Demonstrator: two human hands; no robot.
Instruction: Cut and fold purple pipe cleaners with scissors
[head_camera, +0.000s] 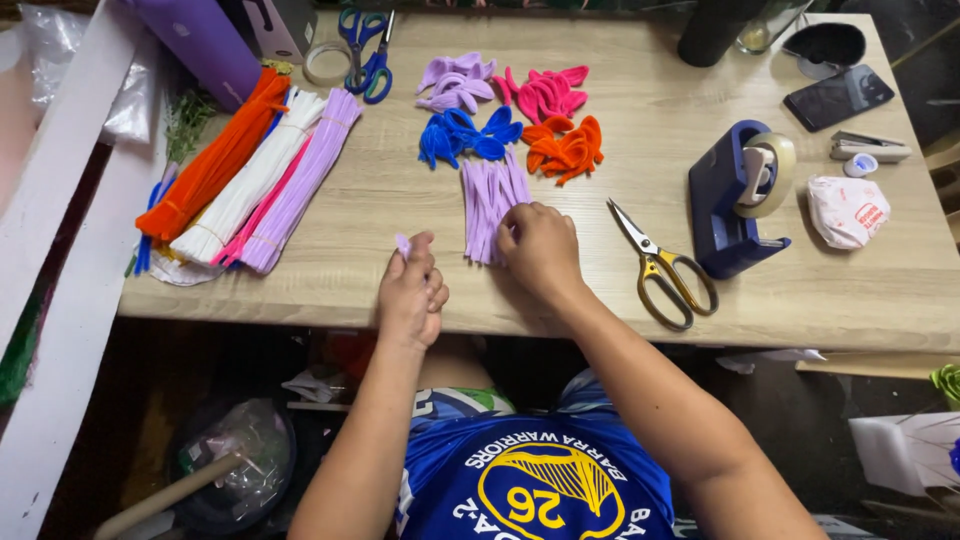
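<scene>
Pinching a short lilac pipe cleaner piece (402, 243) between thumb and fingertips, our left hand (410, 295) hovers at the table (850, 290) edge. Beside it, our right hand (541, 250) has fingers curled onto the cut lilac pipe cleaner pile (488, 195). Beyond the fingertips lie blue loops (465, 135); gold-handled scissors (664, 266) rest right of them.

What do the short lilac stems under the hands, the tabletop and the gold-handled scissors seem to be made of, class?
Short lilac stems: fuzzy chenille fibre, probably over wire; matte, furry edges. Pale wood-grain tabletop: wood or laminate; streaked grain, low sheen. Gold-handled scissors: metal; bright grey blades, shiny gold loops.
</scene>
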